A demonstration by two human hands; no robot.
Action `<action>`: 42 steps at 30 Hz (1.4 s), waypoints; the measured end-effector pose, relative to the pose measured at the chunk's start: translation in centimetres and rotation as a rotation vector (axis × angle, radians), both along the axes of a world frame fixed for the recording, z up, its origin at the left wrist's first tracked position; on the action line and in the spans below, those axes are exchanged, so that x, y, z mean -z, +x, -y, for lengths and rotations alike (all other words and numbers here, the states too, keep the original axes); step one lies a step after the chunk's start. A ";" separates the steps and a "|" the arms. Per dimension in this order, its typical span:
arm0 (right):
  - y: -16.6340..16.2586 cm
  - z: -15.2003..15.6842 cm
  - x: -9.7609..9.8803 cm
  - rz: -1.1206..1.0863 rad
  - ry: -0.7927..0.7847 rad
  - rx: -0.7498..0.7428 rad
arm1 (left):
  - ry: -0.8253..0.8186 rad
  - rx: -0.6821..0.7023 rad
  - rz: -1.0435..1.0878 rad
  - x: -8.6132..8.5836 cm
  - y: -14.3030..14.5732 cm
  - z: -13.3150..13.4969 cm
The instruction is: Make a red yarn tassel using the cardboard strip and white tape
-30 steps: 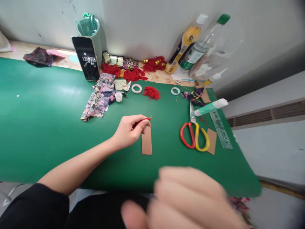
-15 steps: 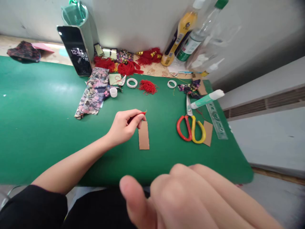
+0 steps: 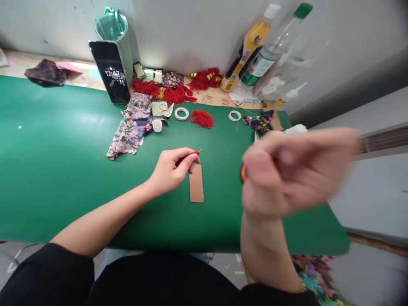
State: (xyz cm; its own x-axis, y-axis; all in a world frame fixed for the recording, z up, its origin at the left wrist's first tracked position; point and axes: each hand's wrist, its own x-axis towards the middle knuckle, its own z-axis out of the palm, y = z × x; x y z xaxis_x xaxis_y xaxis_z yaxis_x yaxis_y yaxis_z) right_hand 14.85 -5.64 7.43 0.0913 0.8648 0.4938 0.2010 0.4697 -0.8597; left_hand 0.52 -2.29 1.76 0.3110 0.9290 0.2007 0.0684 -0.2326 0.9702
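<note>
My left hand (image 3: 175,168) is closed in a pinch over the middle of the green table. Between its thumb and fingers sits a small red thread-like piece (image 3: 197,153) with a thin yellowish tip; the rest of it is hidden. Just below those fingertips lies a brown cardboard strip (image 3: 196,185). My right hand (image 3: 287,174) is raised close to the camera, blurred, its fingers curled in with the thumb against them. What it holds, if anything, does not show. Behind it, the scissors (image 3: 243,173) are mostly covered, with only a bit of red handle and blade visible.
Beyond my hands lie a red thread bundle (image 3: 203,119), a tape roll (image 3: 181,114), a white cap (image 3: 157,125) and floral cloth (image 3: 130,123). A phone (image 3: 111,74) leans on a green cup (image 3: 126,46). Bottles (image 3: 259,63) stand by the wall.
My right hand has swung up and away from the front edge to the right side, now covering the scissors. The left hand keeps its pinch; the whole view has shifted slightly.
</note>
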 end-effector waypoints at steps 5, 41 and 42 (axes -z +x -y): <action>0.2 -3.6 3.7 -0.092 -0.020 -0.020 | -0.041 -0.018 0.017 0.2 0.0 -0.1; -0.4 -3.7 6.6 -0.448 -0.282 -0.207 | 0.038 0.072 0.021 0.0 -0.4 -0.3; -0.3 -3.7 6.5 -0.429 -0.273 -0.206 | 0.043 0.075 0.016 -0.1 -0.4 -0.3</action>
State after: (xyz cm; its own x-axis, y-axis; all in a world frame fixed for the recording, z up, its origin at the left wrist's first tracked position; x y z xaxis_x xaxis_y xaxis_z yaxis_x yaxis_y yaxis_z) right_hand 14.56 -1.94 0.90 0.0498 0.9776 0.2046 -0.2669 0.2104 -0.9405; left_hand 0.12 -1.96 1.82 0.3754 0.8938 0.2455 0.0339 -0.2779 0.9600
